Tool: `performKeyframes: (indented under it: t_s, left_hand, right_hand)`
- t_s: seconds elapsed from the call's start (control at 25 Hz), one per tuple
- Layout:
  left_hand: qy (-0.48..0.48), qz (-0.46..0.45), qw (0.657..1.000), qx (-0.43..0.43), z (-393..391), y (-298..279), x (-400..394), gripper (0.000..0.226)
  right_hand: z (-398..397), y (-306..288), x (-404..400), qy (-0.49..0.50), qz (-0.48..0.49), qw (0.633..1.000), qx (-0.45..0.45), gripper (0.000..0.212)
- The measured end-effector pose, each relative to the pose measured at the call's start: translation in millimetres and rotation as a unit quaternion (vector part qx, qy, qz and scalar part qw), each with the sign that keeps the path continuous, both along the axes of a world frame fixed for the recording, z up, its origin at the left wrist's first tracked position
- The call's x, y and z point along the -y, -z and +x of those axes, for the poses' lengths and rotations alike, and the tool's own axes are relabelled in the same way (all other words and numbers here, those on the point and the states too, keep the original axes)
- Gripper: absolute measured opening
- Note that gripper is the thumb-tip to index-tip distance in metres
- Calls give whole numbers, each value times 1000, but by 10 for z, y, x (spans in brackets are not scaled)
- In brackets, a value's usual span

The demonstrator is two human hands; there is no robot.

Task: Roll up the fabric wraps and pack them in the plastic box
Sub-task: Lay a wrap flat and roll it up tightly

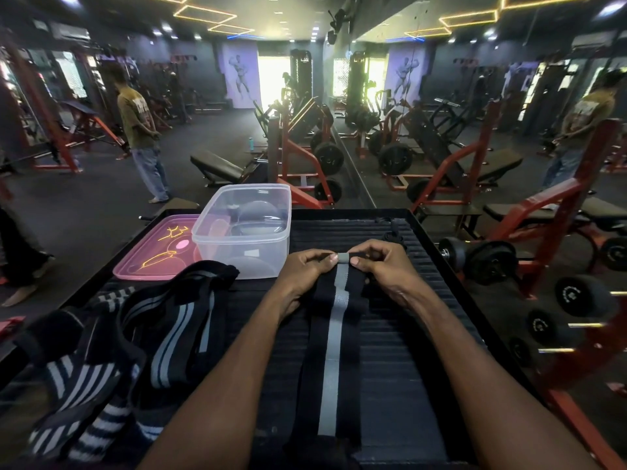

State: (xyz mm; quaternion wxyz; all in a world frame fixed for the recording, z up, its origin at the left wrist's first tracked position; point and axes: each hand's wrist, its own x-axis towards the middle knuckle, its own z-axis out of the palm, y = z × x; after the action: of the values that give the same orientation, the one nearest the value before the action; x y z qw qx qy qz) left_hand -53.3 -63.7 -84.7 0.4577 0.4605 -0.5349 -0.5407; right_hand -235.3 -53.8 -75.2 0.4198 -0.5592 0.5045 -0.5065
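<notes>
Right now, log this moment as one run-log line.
step: rolling start | left hand + right hand: pinch far end of striped wrap | plastic box: open | loose wraps: waiting

Dim gym, mirrored wall [475, 96], red machines [298, 154], dumbbells [488, 262], neon ceiling lights [203, 15]

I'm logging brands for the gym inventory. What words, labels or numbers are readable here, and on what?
None can be read.
Dumbbell ends: pale markings, too blurred.
Standing person's olive shirt: print, too blurred.
Pink lid: only reflected ceiling lights.
Clear plastic box: no label visible.
</notes>
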Motion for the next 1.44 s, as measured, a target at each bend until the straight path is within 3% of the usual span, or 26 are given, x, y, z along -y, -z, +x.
performKeyframes:
  t_s: [0.16, 0.2, 0.28, 0.4, 0.48, 0.76, 1.0, 1.2, 1.32, 1.44]
  left_hand:
    - [-6, 19, 1000, -12, 1, 9, 1, 9]
    - [-15, 15, 1000, -16, 4, 9, 5, 7]
    - [-25, 7, 999, -19, 2, -1, 3, 10]
    - [-5, 19, 999, -30, -8, 2, 3, 12]
    - [14, 45, 997, -65, -18, -12, -24, 6]
    - [-35, 9, 999, 8, 34, 44, 36, 4]
    - [10, 4, 1000, 15, 39, 4, -6, 19]
    - [-8, 1, 1000, -8, 27, -19, -8, 11]
    - [-35, -46, 998, 13, 5, -18, -3, 13]
    - [-39, -52, 998, 9, 17, -9, 5, 23]
  right_hand:
    - [15, -21, -11, -21, 20, 998, 51, 9]
    - [28, -29, -27, -33, 36, 998, 49, 3]
    - [29, -10, -25, -36, 44, 998, -3, 13]
    - [14, 1, -14, -5, -2, 1000, -24, 8]
    - [-1, -2, -16, -4, -30, 999, -18, 16]
    - [6, -10, -28, -42, 10, 998, -43, 16]
    - [24, 21, -6, 1, -49, 997, -67, 13]
    - [10, -20, -33, -18, -56, 997, -52, 23]
    - [-16, -20, -28, -38, -25, 998, -47, 15]
    - [-11, 14, 1, -33, -3, 993, -115, 13]
